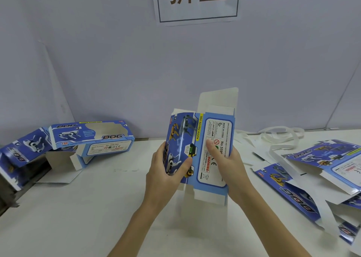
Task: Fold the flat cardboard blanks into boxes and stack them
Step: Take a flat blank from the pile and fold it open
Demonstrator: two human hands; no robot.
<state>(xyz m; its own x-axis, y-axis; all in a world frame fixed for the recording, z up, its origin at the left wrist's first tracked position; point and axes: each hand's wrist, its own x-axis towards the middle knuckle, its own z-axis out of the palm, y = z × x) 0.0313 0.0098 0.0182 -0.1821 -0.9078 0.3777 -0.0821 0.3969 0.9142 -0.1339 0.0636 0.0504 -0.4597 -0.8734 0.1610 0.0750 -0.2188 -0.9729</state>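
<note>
Cardboard blank (197, 149) stands upright between both grips, left hand (166, 170) and right hand (228, 164) pinching its sides.

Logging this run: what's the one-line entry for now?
left hand, right hand: holding upright blank | folded box: left | flat blanks: right

A packing workstation: printed toy cartons (91, 137) strewn on a white table (82, 213).
</note>
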